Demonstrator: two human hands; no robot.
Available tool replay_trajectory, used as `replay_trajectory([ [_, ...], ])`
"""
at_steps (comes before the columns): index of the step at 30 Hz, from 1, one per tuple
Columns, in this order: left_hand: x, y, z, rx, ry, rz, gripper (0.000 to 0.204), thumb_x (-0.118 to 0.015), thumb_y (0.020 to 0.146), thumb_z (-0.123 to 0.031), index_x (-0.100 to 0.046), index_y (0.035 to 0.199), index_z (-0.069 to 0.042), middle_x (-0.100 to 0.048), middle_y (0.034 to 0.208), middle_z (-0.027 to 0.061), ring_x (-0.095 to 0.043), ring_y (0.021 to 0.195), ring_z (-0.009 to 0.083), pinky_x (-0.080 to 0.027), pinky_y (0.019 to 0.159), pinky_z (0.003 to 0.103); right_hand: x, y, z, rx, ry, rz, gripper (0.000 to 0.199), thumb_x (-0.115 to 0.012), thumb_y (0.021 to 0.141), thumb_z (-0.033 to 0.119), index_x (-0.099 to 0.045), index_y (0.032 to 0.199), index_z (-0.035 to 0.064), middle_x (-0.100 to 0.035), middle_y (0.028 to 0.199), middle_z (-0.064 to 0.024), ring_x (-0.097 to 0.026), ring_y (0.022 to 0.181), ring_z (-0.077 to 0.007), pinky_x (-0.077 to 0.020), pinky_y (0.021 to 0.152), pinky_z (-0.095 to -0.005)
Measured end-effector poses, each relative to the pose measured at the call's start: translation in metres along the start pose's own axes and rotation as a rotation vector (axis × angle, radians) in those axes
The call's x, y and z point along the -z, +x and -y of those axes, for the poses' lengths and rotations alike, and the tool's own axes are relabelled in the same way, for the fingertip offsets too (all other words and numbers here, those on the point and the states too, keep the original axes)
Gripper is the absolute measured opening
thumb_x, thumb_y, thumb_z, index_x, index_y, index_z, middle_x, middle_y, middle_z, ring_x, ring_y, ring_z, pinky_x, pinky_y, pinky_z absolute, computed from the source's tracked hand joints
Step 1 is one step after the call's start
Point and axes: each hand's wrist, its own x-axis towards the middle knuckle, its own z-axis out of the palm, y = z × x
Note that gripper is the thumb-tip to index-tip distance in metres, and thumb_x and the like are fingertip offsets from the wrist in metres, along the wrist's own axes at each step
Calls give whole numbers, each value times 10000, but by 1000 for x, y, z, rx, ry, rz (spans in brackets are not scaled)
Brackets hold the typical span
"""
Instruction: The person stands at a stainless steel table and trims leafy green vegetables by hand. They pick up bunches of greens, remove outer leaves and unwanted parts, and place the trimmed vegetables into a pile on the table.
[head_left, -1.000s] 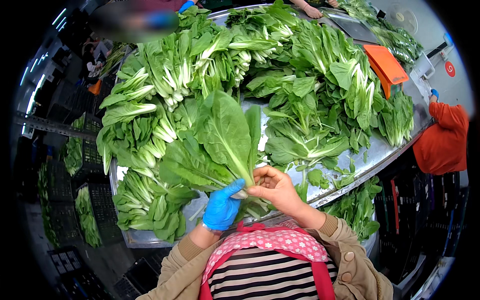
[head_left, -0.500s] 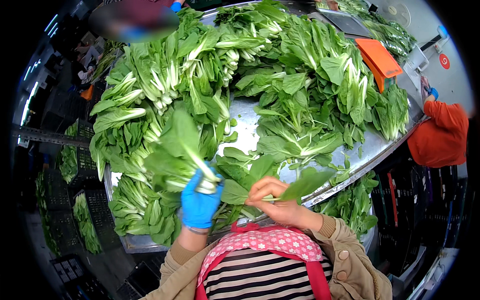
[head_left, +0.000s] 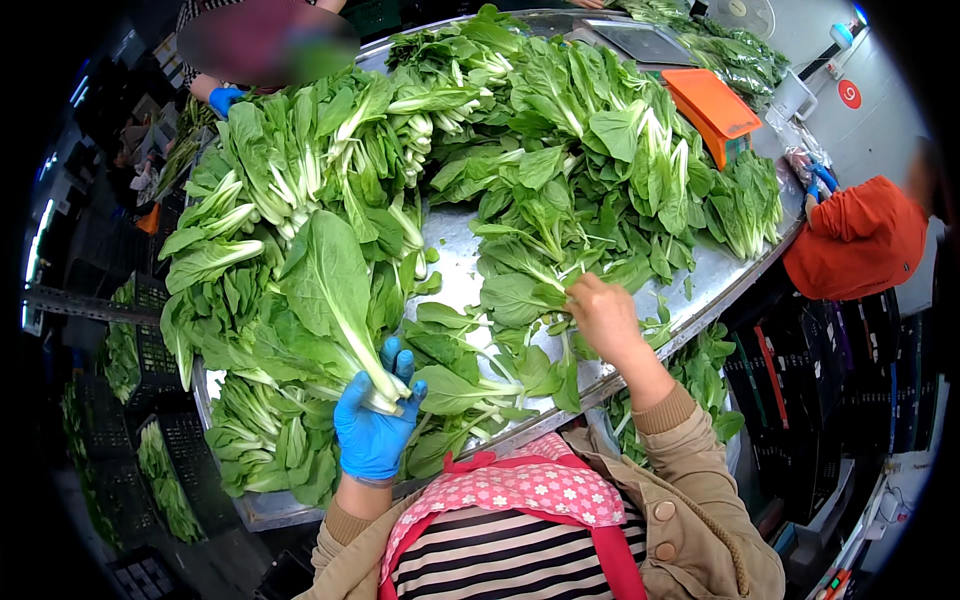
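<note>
My left hand [head_left: 375, 430], in a blue glove, holds a bunch of leafy green bok choy [head_left: 335, 290] by its white stem ends, leaves pointing up and away. Its fingers curl loosely around the base. My bare right hand [head_left: 607, 318] reaches over the right-hand pile of greens [head_left: 560, 200], fingers closed at the stem of a bok choy [head_left: 525, 290]. The fingertips are partly hidden, so the grip shows only in part. Loose leaves [head_left: 470, 385] lie on the metal table [head_left: 455, 255] between my hands.
Stacked bok choy [head_left: 290, 160] covers the table's left side. An orange scale [head_left: 712, 105] stands at the back right. A person in orange [head_left: 855, 240] works at the right; another person's gloved hand [head_left: 225, 100] is at the far left. Black crates [head_left: 185, 470] with greens stand at left.
My right hand has moved away and to the right, from near my left hand to the pile, and the leaf it held is gone from it. My left hand still holds its bunch.
</note>
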Motion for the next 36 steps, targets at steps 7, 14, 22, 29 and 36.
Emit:
replay_trajectory([
  [7,2,-2,4,-3,36,-72,422,-515,845,-158,-430,1234,-19,-520,1213,135,-504,1121,264,-449,879,462,71,28,11,-325,1171,-729,145,-655,807,110,-588,892,15,-558,892,-43,-519,602,-56,-430,500,-181],
  [14,10,2,6,7,20,-153,383,-527,831,-99,-460,1191,13,-560,1114,142,-552,1020,271,-446,885,460,8,9,9,-944,2188,-312,232,-613,845,283,-501,852,79,-486,721,11,-298,438,-49,-250,385,-197],
  [22,8,11,16,-33,163,-295,354,-520,847,-73,-456,1184,14,-566,1095,131,-577,942,242,-452,874,426,1,13,41,-844,1995,-276,206,-646,818,150,-501,934,61,-569,789,-39,-521,567,-110,-336,422,-205],
  [29,18,17,20,-15,248,-302,338,-505,863,-65,-449,1185,21,-563,1100,137,-568,956,239,-456,865,407,-15,9,58,-914,2098,-194,162,-615,845,182,-507,897,73,-582,818,-62,-545,623,-103,-355,433,-181],
  [36,29,17,33,33,319,-333,310,-511,875,-72,-465,1169,14,-565,1096,122,-565,961,225,-461,862,367,5,15,114,-396,1641,-338,188,-642,811,97,-515,936,40,-598,896,-88,-576,728,-139,-447,543,-227],
])
